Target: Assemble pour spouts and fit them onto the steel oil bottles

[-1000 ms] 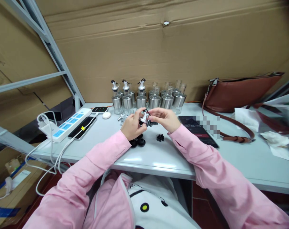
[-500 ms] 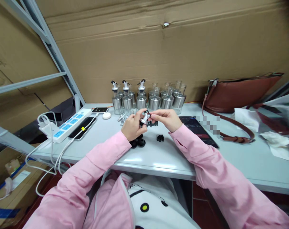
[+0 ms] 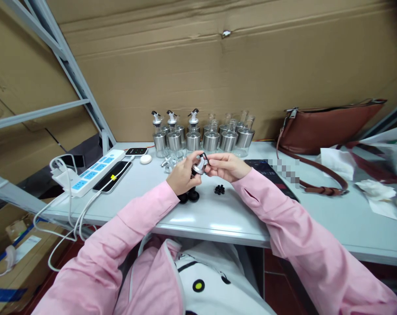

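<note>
My left hand (image 3: 182,174) is closed around a silver pour spout (image 3: 199,166) with a black flip lever, held above the table. The fingertips of my right hand (image 3: 228,166) pinch at the spout's black lever from the right side. Under my left hand lie round black rubber pieces (image 3: 193,195). A small cluster of little black caps (image 3: 219,189) sits on the table below my right hand. Silver spout parts (image 3: 168,165) lie behind my left hand, partly hidden by it.
Behind my hands stand several glass bottles (image 3: 210,141) with metal sleeves, three topped with spouts (image 3: 193,116). On the left are a power strip (image 3: 96,168), a phone (image 3: 112,176) and cables. A tablet (image 3: 267,173), a brown bag (image 3: 329,129) and crumpled tissue (image 3: 375,191) lie right.
The black lever on the spout now stands at a different angle, reaching toward my right fingertips. My right hand has turned slightly, with its fingers lower around the spout.
</note>
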Demonstrator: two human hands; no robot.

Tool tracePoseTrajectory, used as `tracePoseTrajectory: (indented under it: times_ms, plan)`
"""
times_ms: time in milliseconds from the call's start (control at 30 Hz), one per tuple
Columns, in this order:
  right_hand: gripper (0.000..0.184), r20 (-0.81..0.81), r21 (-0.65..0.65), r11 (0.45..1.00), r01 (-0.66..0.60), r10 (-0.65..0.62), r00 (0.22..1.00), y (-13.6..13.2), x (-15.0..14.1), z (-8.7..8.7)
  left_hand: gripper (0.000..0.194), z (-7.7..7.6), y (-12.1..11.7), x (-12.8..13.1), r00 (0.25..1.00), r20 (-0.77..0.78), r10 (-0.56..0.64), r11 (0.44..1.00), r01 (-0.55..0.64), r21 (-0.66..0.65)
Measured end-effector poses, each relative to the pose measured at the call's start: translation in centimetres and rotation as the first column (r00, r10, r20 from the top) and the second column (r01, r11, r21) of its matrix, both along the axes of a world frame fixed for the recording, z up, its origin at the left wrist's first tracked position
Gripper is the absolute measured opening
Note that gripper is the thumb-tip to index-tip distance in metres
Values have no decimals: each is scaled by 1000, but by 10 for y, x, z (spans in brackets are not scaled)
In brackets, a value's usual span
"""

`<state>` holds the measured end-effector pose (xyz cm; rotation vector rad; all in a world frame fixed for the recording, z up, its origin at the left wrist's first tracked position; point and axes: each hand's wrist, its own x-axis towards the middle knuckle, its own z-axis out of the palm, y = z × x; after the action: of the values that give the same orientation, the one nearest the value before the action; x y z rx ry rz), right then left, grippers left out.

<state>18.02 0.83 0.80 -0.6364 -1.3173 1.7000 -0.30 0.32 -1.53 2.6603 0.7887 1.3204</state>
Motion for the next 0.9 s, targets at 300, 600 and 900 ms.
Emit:
tracePoseTrajectory:
  times_ms: [300, 600, 900]
  plan:
    - [28, -81, -88, 980, -180, 173, 982, 0, 4, -3, 63, 0, -3, 0, 995, 13, -95, 994, 96, -50]
    - [26, -87, -45, 974, -222, 218, 972, 0, 3, 0, 62, 1, -4, 2, 993, 9, -121, 989, 122, -82]
    - [26, -109, 13, 978, -210, 210, 971, -2, 1, -1, 65, 0, -2, 1, 990, 7, -138, 984, 138, -113]
